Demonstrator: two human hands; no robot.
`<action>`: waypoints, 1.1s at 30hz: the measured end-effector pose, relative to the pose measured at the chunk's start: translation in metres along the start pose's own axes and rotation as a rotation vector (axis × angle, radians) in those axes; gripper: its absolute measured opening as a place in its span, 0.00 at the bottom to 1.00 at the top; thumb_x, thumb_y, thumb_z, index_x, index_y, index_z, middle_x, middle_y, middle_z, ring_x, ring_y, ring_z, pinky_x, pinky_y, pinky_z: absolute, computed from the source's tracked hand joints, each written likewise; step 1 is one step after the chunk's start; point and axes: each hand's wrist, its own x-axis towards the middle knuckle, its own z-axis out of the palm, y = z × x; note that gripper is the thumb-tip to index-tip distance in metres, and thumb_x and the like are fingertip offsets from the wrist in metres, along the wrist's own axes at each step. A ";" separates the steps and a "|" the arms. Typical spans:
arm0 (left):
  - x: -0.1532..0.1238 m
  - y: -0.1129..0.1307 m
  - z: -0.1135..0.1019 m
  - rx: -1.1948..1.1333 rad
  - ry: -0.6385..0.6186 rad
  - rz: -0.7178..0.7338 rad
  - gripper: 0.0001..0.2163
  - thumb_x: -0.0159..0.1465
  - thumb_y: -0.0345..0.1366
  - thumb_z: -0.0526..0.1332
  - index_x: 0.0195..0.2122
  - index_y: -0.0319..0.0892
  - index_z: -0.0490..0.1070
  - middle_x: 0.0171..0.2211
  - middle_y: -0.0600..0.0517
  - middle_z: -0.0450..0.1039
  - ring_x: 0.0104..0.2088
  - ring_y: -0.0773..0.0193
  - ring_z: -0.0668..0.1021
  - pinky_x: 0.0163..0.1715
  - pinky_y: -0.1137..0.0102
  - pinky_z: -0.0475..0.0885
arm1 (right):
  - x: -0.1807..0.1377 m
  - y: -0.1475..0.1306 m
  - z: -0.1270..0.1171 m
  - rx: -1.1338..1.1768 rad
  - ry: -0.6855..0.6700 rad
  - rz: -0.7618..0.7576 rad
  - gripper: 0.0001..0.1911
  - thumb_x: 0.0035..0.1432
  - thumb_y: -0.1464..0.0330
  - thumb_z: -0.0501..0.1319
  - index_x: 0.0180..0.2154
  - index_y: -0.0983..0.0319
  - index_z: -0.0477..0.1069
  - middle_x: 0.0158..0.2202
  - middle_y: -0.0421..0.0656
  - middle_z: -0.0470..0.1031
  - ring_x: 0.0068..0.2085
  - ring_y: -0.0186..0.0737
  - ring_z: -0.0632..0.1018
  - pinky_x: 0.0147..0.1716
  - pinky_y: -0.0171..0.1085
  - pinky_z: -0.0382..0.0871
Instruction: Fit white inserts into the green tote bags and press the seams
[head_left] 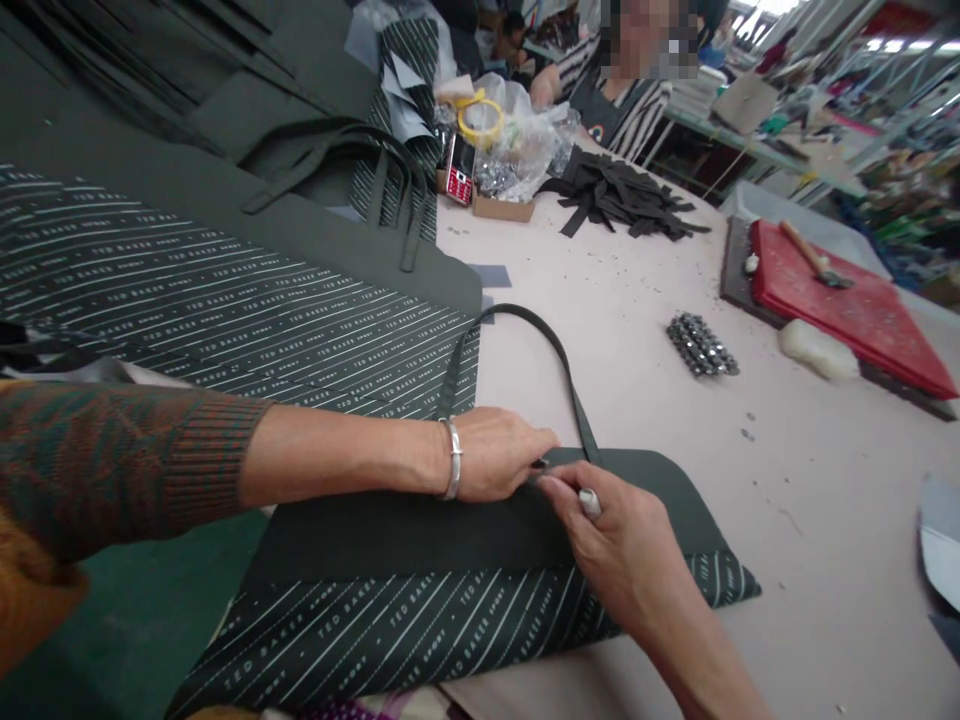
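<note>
A dark fabric bag panel [465, 545] lies across the table's near edge, its striped, lettered lining showing along the front. A thin dark strap [551, 345] arches up behind it. My left hand [495, 455], with a silver bracelet on the wrist, is closed at the panel's upper edge, thumb and fingers pinched beside a small dark shiny bit. Just to its right, my right hand [619, 525] is closed over the panel, its fingertips nearly meeting the left ones. A tool with a white rounded end [590, 503] pokes out of the right fist; its other end is hidden.
More lined panels [300, 300] with straps are stacked at left. Metal studs [701, 345] lie in a cluster at right, near a red board [847, 300] with a hammer [817, 260]. Dark strips [630, 195] and a cardboard box [502, 207] are farther back. A person [622, 100] is across the table.
</note>
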 end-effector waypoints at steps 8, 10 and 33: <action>0.007 -0.019 -0.016 0.026 -0.086 -0.159 0.24 0.54 0.47 0.69 0.49 0.41 0.72 0.43 0.48 0.77 0.41 0.57 0.77 0.33 0.69 0.66 | -0.054 0.026 -0.014 0.206 -0.104 0.216 0.18 0.60 0.55 0.57 0.44 0.57 0.77 0.32 0.41 0.78 0.32 0.37 0.78 0.32 0.33 0.70; 0.014 -0.022 -0.019 -0.013 -0.177 -0.186 0.23 0.51 0.47 0.71 0.45 0.42 0.73 0.36 0.51 0.77 0.34 0.60 0.77 0.28 0.71 0.63 | -0.059 0.029 -0.008 0.220 -0.138 0.309 0.17 0.58 0.55 0.59 0.42 0.58 0.76 0.33 0.41 0.79 0.34 0.38 0.79 0.32 0.33 0.71; 0.020 -0.031 -0.025 -0.287 -0.346 -0.355 0.15 0.49 0.41 0.71 0.36 0.40 0.79 0.29 0.51 0.76 0.29 0.61 0.74 0.31 0.68 0.65 | -0.047 0.022 0.018 0.228 -0.335 0.448 0.17 0.49 0.51 0.62 0.30 0.57 0.81 0.20 0.38 0.73 0.22 0.35 0.71 0.21 0.32 0.62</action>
